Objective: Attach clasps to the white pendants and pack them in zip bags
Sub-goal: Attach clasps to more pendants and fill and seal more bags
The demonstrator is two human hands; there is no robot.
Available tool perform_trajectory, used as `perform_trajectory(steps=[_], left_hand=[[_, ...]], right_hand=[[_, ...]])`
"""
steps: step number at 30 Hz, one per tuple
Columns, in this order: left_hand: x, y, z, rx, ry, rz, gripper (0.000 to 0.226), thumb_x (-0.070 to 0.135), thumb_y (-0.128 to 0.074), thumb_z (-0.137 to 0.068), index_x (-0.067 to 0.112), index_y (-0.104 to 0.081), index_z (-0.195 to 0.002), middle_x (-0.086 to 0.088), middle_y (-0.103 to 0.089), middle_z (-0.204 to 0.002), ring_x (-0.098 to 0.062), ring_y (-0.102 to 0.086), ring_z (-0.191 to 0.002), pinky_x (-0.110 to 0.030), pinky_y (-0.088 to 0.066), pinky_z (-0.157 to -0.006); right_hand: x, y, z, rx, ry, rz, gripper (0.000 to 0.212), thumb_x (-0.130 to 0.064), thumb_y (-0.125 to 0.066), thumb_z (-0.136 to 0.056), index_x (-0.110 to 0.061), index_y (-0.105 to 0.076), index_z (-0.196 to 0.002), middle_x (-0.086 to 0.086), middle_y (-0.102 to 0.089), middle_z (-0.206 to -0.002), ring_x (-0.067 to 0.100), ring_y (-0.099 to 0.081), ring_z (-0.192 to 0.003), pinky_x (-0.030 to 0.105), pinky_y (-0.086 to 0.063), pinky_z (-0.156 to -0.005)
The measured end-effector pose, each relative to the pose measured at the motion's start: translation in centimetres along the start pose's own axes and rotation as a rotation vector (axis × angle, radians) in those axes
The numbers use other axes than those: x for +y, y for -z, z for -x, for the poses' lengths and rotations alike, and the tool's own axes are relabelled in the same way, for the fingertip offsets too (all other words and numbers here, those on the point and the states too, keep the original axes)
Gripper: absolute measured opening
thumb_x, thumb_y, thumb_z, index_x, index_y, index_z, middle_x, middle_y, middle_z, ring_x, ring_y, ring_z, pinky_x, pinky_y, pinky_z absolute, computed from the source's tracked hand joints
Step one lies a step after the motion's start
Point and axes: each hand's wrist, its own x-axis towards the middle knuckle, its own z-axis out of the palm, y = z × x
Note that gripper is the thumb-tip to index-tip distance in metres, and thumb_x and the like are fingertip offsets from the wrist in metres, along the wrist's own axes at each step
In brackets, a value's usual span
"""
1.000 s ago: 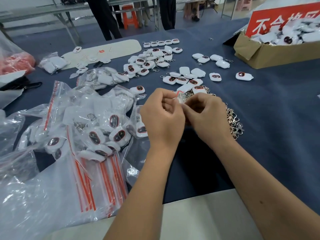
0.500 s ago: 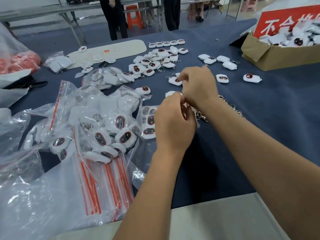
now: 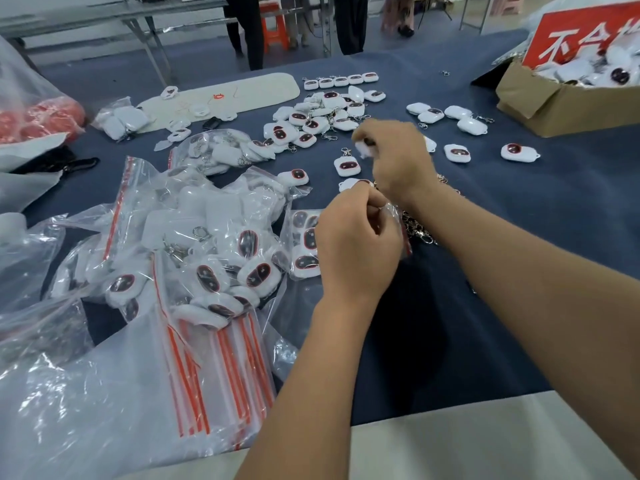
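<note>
White pendants [image 3: 347, 167] lay scattered over the far middle of the blue cloth [image 3: 519, 271], with a heap of metal clasps [image 3: 417, 230] just right of the near hand and filled zip bags [image 3: 214, 258] at the left. The right hand [image 3: 394, 157] had reached far into the scatter and pinched a white pendant, blurred, while the left hand [image 3: 356, 244] curled round the rim of a small zip bag [image 3: 398, 220]. The step in hand was judged to be packing; the next move would call for dropping the pendant into the bag's held-open mouth.
</note>
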Motion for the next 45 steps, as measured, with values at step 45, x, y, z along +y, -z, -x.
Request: perform_trajectory(steps=[45], left_hand=[[0.7,1.7,-0.5,-0.123,0.179,0.226,0.004,0.020,-0.067,-0.096,0.020,-0.068,-0.093,0.001,-0.072,-0.090,-0.017,-0.066,-0.079,-0.040,-0.056,-0.077]], right_hand=[[-2.0,3.4,13.1,0.042,-0.397,-1.157,0.024,-0.003,-0.076,-0.091,0.001,-0.070,-0.114,0.020,-0.078,-0.096,0.018,-0.073,-0.077,0.029,-0.058,-0.065]])
